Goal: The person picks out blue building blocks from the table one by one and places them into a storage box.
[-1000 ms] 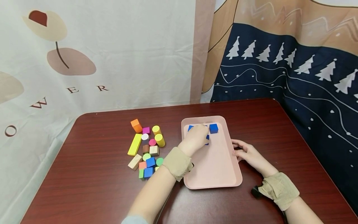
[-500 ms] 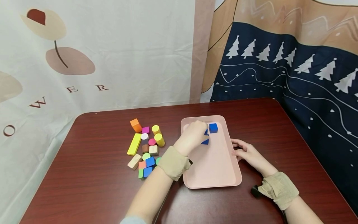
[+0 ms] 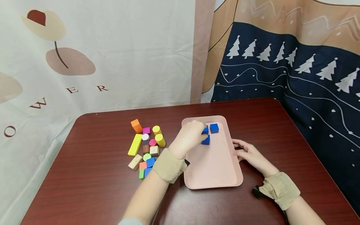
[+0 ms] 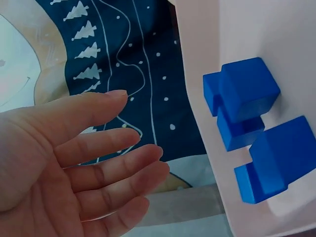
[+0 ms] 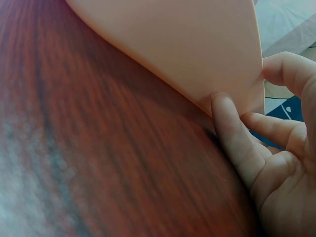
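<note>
My left hand (image 3: 189,137) hovers over the far left part of a pink tray (image 3: 214,167), holding nothing. Its fingers are relaxed and slightly bent in the left wrist view, apart from several blue blocks (image 4: 251,89) grouped in the tray. From the head, a blue cube (image 3: 214,128) shows by the far right corner and another blue cube (image 3: 206,140) just beyond my left fingers; the hand hides some of the group. My right hand (image 3: 251,157) rests at the tray's right side, its fingertips touching the outer wall (image 5: 197,54) in the right wrist view.
Left of the tray, wooden blocks lie close together: an orange block (image 3: 136,126), a long yellow block (image 3: 135,145), yellow cylinders (image 3: 160,140), a natural wood block (image 3: 136,162) and blue cubes (image 3: 150,162). My left forearm overlaps the near ones. Printed curtains (image 3: 140,56) hang behind the table.
My left hand has drawn back to the left and slightly nearer, away from the blue cubes, so more of them shows. The right hand and the tray have stayed put.
</note>
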### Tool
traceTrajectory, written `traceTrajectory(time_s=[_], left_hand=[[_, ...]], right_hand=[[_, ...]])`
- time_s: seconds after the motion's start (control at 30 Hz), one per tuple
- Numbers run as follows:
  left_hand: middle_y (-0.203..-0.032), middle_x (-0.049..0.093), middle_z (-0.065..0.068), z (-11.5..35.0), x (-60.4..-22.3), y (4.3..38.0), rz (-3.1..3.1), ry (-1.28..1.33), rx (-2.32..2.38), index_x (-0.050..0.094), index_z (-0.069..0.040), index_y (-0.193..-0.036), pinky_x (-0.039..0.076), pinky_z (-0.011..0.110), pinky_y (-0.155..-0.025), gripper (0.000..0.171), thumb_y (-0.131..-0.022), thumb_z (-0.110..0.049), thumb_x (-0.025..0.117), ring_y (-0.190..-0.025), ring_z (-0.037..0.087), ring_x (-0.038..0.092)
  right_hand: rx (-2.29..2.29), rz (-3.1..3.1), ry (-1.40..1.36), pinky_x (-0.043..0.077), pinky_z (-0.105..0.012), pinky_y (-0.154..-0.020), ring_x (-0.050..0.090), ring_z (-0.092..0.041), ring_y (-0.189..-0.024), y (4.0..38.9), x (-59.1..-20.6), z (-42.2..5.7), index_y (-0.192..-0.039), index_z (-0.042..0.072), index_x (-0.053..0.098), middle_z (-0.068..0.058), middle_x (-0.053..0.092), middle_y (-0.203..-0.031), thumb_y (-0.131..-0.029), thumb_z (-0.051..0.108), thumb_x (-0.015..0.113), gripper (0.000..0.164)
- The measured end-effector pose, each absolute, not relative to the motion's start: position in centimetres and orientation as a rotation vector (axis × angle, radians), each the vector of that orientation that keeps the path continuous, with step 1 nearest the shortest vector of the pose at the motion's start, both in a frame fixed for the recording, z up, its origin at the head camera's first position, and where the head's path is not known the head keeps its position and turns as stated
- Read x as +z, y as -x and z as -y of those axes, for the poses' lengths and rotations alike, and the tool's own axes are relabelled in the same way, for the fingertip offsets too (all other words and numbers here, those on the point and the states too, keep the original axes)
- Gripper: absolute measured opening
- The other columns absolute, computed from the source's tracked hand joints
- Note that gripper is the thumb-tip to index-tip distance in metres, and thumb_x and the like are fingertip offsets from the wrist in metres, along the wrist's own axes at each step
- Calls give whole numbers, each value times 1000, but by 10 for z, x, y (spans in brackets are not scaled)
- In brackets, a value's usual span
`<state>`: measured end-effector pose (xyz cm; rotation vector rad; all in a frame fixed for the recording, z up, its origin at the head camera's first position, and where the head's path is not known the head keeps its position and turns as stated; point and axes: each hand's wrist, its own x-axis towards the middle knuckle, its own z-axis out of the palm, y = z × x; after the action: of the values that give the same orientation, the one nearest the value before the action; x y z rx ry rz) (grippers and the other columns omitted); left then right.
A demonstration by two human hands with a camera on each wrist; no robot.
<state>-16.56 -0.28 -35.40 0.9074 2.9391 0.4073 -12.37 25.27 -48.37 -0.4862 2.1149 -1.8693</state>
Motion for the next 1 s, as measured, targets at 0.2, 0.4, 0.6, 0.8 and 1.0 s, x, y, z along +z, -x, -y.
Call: traceTrajectory(time_s=[0.2, 0.4, 0.6, 0.8, 1.0], left_hand=[[-80, 63, -1, 10, -349, 162, -2956, -887, 395, 68, -9, -97, 49, 21, -63, 21, -83, -24, 69, -67, 9, 53], [-76, 62, -2, 23, -348, 155, -2958, -848, 400, 67, -11, -96, 46, 23, -58, 19, -84, -26, 68, -66, 9, 53], [-73, 63, -2, 39, -348, 148, -3036, -857, 365, 67, -12, -93, 44, 22, -55, 17, -84, -26, 67, -60, 9, 53], [-73, 61, 0, 53, -345, 140, -3071, -848, 367, 67, -9, -91, 44, 23, -54, 17, -83, -24, 68, -62, 12, 53], [-72, 59, -2, 65, -342, 132, -3109, -831, 386, 67, -9, -93, 44, 21, -55, 16, -82, -20, 69, -61, 10, 50]], right_hand=[[-1880, -2099, 490, 53, -38, -60, 62, -26, -73, 123, -483, -253, -133, -6, 34, -30, 47, -113, -91, 1, 53, 47], [-1877, -2102, 493, 53, -39, -60, 62, -26, -74, 123, -483, -253, -133, -6, 35, -30, 47, -113, -91, 2, 53, 47], [-1874, -2105, 491, 53, -38, -59, 62, -26, -73, 123, -482, -253, -133, -6, 35, -30, 47, -114, -91, 2, 53, 47], [-1880, -2100, 507, 53, -38, -59, 62, -25, -74, 123, -483, -253, -134, -6, 34, -30, 46, -113, -91, 1, 52, 46], [-1884, -2101, 501, 53, -40, -59, 62, -27, -73, 124, -486, -253, -133, -5, 36, -28, 48, -112, -91, 2, 53, 46]])
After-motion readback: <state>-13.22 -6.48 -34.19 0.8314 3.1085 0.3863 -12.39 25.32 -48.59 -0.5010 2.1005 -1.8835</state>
